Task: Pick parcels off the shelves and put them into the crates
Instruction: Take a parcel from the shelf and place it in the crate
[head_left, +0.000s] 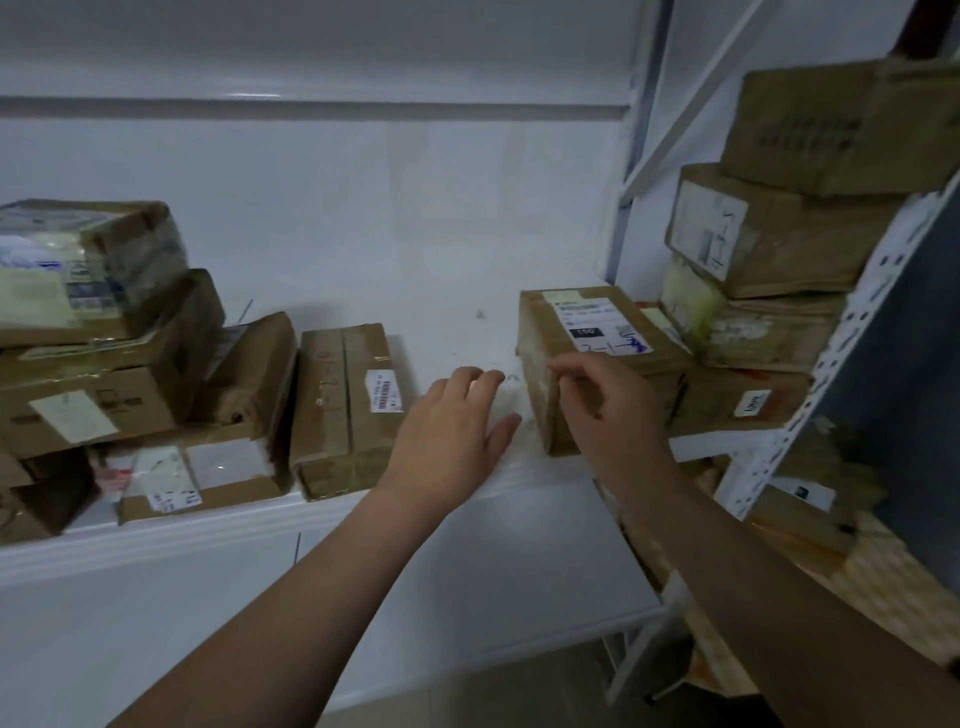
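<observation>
You've got a plain white wall at the back. A small pale scrap lies nr its foot. Btm centre, pale tiled floor; dark grey panel at right.

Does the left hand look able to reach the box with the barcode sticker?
Probably yes. The left hand is open right beside the barcode box, with only bare white shelf between them.

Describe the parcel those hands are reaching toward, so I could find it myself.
On the white shelf, look right, just left of the tall stack of boxes. A brown cardboard box sits there with the right hand at its front. Unlike its neighbours, its top carries a white shipping label with a black patch and blue pen scribbles.
</observation>
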